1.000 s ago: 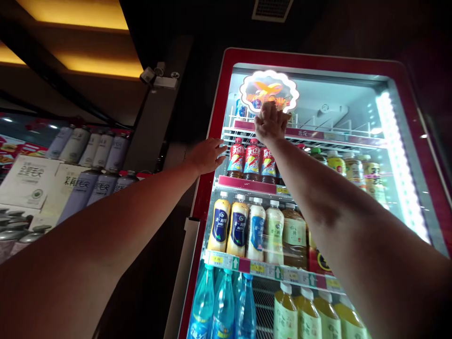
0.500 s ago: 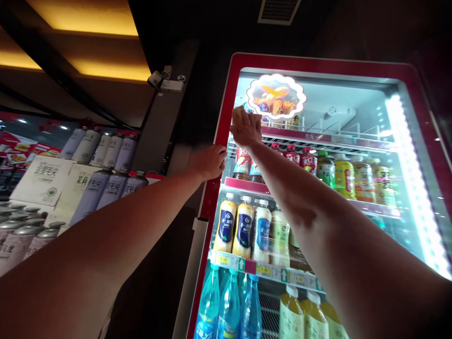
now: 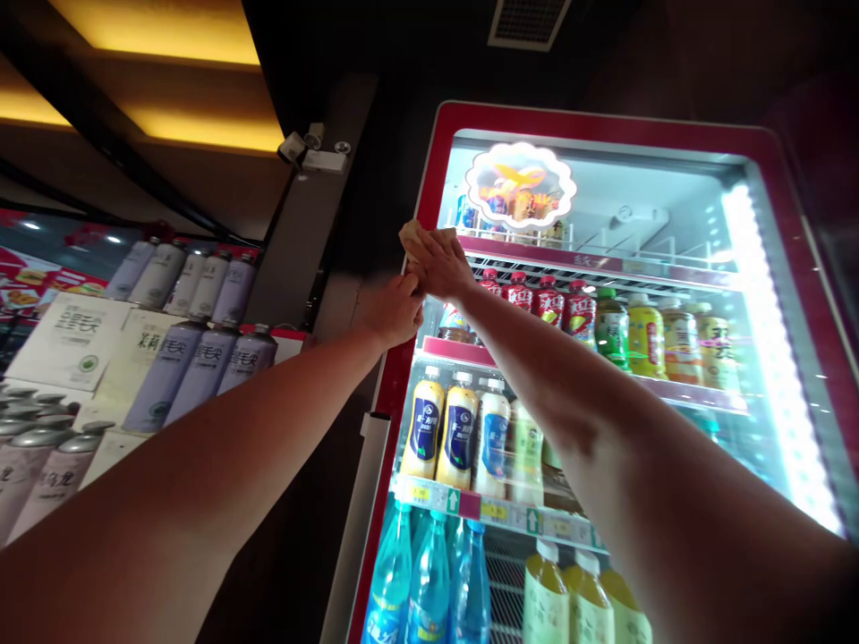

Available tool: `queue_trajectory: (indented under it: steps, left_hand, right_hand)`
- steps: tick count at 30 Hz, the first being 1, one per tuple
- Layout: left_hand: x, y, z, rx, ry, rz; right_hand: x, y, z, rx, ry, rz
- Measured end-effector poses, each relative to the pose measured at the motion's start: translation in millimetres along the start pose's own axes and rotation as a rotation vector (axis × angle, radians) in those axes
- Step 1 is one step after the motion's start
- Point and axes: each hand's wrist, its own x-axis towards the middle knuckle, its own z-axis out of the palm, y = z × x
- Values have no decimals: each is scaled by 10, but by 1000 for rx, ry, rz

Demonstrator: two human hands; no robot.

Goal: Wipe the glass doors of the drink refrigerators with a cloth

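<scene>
A glass-door drinks fridge with a red frame stands in front of me, lit from inside. My left hand is closed at the left edge of the door frame, fingers curled round it. Just above and to the right, my right hand presses a folded tan cloth against the left side of the frame, beside the glass. The two hands nearly touch. A white scalloped sticker with an orange design is on the glass to the right of the cloth.
Behind the glass, shelves hold red-capped bottles, cream-yellow bottles and blue bottles. To the left are stacked cans and white boxes. A grey post carries an emergency light.
My right hand has moved left and slightly down with the cloth, from the glass by the sticker to the door frame. My left hand has stayed at the frame edge.
</scene>
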Motion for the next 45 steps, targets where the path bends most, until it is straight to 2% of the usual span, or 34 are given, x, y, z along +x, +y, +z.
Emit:
queue_trajectory:
  steps: [2,4,7,10,13,15,19,21,23,25,26,30,33,37,40,45]
  left_hand:
    - [-9,31,-14,-7,-3,0]
    - [-12,65,-19,-5,-1,-11]
    - [-6,115,-18,37,2,-48]
    - [19,147,-31,76,-12,-79]
    - [65,173,-81,104,-42,-93]
    - [103,205,-130,119,-64,-109]
    - [170,335,-190,111,-36,-169]
    - [206,425,-163,82,23,-194]
    - [256,524,-98,35,66,-182]
    - [321,630,-15,-12,58,-149]
    - [356,684,24,-30,42,-138]
    - [472,896,136,-86,3,-139]
    - [519,1035,175,-113,-7,-175]
    - [547,1171,213,-123,48,-234]
    - [553,1231,239,-138,95,-261]
    - [622,1332,250,-171,155,-233]
  right_hand:
    - [-46,78,-32,18,22,33]
    - [-33,107,-37,43,81,153]
    - [-7,23,-24,47,104,275]
    - [-92,-28,-75,6,-9,146]
    - [-255,141,-202,-48,-56,1]
    - [-349,317,-275,-83,-14,62]
    - [-460,490,-302,-135,74,326]
    - [-517,490,-295,-144,54,306]
    - [-595,528,-317,-138,7,181]
    - [-687,655,-372,-128,-19,69]
    - [-732,750,-405,-123,-17,57]
    - [-858,1136,-470,-88,121,219]
    - [-922,1244,-434,-78,208,272]
    - [-1101,1323,-491,-147,100,144]
    - [-1291,1571,-670,-165,50,82]
    - [-1442,2011,-877,-157,142,352]
